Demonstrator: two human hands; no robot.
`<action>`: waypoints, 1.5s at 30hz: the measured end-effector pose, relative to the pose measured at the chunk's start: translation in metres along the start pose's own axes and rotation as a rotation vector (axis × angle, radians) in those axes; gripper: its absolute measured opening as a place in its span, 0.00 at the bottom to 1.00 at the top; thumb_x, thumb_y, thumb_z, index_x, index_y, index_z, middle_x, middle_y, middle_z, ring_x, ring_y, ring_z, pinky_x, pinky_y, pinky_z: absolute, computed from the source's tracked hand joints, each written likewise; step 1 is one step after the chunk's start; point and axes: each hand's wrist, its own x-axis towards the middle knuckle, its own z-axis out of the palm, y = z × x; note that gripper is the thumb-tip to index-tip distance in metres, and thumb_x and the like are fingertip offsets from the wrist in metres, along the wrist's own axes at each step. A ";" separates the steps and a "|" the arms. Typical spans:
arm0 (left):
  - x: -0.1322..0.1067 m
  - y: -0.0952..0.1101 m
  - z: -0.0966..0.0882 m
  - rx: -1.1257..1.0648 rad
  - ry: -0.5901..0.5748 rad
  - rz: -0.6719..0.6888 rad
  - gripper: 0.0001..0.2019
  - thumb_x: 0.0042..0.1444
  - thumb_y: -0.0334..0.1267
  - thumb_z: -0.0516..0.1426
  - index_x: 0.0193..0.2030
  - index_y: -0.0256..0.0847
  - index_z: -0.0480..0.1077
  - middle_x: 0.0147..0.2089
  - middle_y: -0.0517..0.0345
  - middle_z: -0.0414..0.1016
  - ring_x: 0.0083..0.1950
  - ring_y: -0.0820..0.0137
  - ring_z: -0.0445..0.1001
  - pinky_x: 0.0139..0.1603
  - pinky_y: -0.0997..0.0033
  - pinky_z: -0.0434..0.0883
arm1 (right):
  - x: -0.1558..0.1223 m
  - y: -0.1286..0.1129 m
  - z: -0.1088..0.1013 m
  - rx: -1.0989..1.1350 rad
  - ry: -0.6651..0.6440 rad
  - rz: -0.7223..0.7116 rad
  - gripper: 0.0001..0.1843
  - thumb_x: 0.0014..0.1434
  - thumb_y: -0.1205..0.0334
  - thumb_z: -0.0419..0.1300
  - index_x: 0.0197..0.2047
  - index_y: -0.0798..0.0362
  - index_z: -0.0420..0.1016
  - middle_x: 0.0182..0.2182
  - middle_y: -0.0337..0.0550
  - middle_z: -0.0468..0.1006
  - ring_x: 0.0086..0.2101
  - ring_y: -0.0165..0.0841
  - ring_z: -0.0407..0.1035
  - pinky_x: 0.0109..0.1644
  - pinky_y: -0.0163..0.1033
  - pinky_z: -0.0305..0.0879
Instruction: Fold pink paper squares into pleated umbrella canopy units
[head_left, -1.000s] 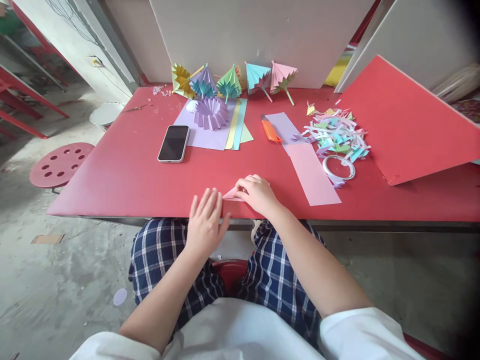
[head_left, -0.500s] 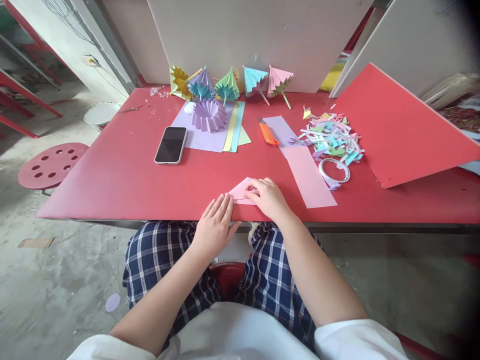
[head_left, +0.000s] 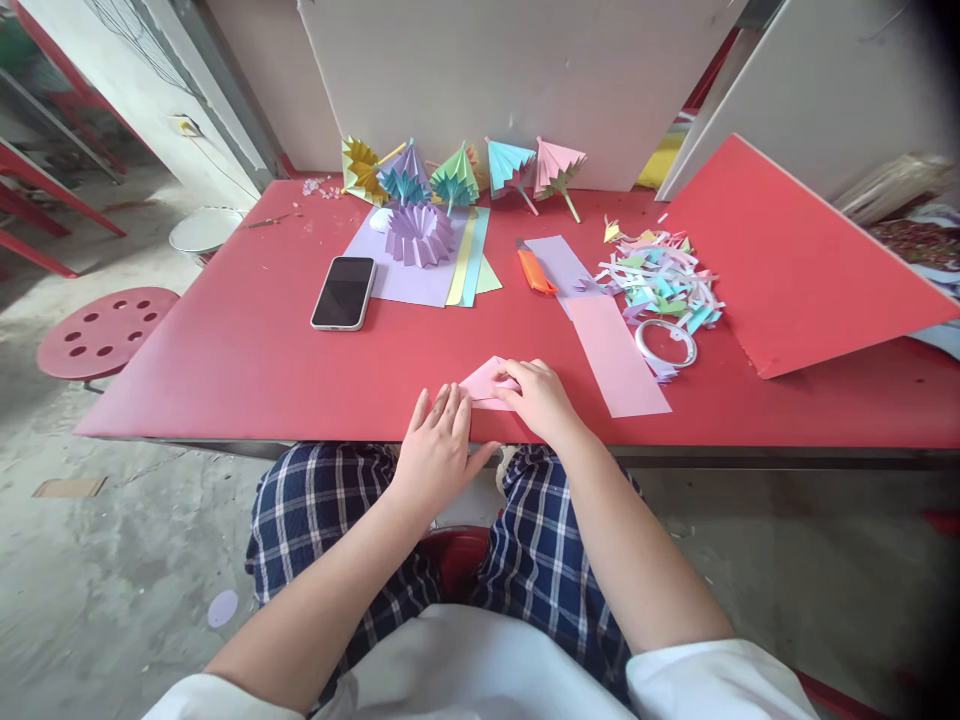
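A small folded pink paper [head_left: 486, 382] lies at the near edge of the red table [head_left: 247, 350]. My right hand [head_left: 541, 398] rests on its right part with fingers curled down, pressing it. Just left of the paper, my left hand [head_left: 439, 452] lies flat at the table's edge, fingers stretched out together and fingertips at the paper's left corner. A longer pink paper strip [head_left: 616, 352] lies to the right of my right hand.
A black phone [head_left: 344, 292], purple sheet with a pleated purple form [head_left: 419, 236], several paper umbrellas [head_left: 454, 172], an orange cutter [head_left: 536, 270], paper scraps [head_left: 664, 275], a tape ring [head_left: 666, 342] and a tilted red board [head_left: 787, 260] are on the table. A red stool [head_left: 101, 335] stands at left.
My left hand has slid right along the table's edge until its fingertips reach the pink paper. The right hand stays on the paper, which now shows more of its folded face.
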 end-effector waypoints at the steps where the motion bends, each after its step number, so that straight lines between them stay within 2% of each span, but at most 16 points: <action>1: 0.003 0.002 0.000 -0.003 -0.009 0.027 0.34 0.58 0.53 0.43 0.59 0.22 0.56 0.61 0.37 0.57 0.64 0.56 0.54 0.63 0.53 0.50 | 0.000 0.000 0.000 -0.007 0.004 -0.001 0.08 0.54 0.62 0.58 0.39 0.49 0.71 0.34 0.40 0.78 0.34 0.36 0.65 0.39 0.40 0.61; 5: 0.012 0.003 0.006 -0.028 -0.055 0.126 0.39 0.56 0.58 0.43 0.61 0.21 0.52 0.63 0.37 0.53 0.65 0.56 0.50 0.63 0.58 0.51 | -0.002 0.000 0.000 -0.018 0.034 0.008 0.10 0.54 0.61 0.57 0.42 0.50 0.71 0.36 0.41 0.78 0.34 0.36 0.65 0.40 0.41 0.62; 8: 0.012 0.001 0.010 -0.035 -0.064 0.124 0.41 0.54 0.60 0.42 0.61 0.21 0.51 0.64 0.36 0.52 0.65 0.56 0.49 0.64 0.57 0.50 | -0.008 0.002 -0.002 0.008 0.088 0.058 0.12 0.54 0.64 0.57 0.43 0.50 0.70 0.34 0.42 0.78 0.34 0.36 0.65 0.39 0.40 0.62; 13: 0.011 0.000 0.010 -0.057 -0.055 0.137 0.44 0.53 0.63 0.42 0.61 0.21 0.50 0.64 0.36 0.51 0.66 0.55 0.48 0.64 0.56 0.50 | -0.017 0.005 -0.006 0.058 0.167 0.121 0.08 0.54 0.67 0.55 0.39 0.50 0.70 0.31 0.40 0.78 0.33 0.35 0.66 0.40 0.40 0.62; 26: 0.009 -0.001 0.011 -0.082 -0.064 0.141 0.46 0.50 0.65 0.43 0.62 0.22 0.49 0.64 0.36 0.50 0.66 0.55 0.46 0.64 0.56 0.49 | -0.016 0.003 -0.004 0.175 0.189 0.182 0.09 0.53 0.66 0.56 0.39 0.49 0.69 0.32 0.40 0.77 0.34 0.34 0.69 0.40 0.40 0.64; 31: 0.010 -0.001 0.012 -0.098 -0.053 0.137 0.46 0.50 0.65 0.43 0.62 0.21 0.48 0.64 0.36 0.50 0.66 0.55 0.46 0.64 0.56 0.49 | -0.015 0.001 -0.003 0.134 0.185 0.186 0.11 0.51 0.67 0.58 0.40 0.48 0.70 0.28 0.38 0.77 0.34 0.35 0.69 0.41 0.41 0.63; 37: 0.011 0.000 0.011 -0.099 -0.096 0.104 0.46 0.50 0.64 0.43 0.62 0.21 0.47 0.65 0.34 0.48 0.66 0.54 0.46 0.64 0.56 0.50 | -0.015 0.001 -0.003 0.118 0.169 0.192 0.13 0.50 0.67 0.58 0.42 0.49 0.69 0.27 0.37 0.77 0.34 0.35 0.69 0.41 0.41 0.62; 45: 0.011 0.002 0.010 -0.076 -0.091 0.109 0.45 0.50 0.64 0.44 0.63 0.25 0.48 0.65 0.40 0.49 0.66 0.53 0.47 0.63 0.54 0.50 | -0.014 0.000 -0.004 0.086 0.148 0.187 0.13 0.52 0.68 0.57 0.42 0.48 0.69 0.28 0.37 0.77 0.34 0.35 0.68 0.41 0.41 0.61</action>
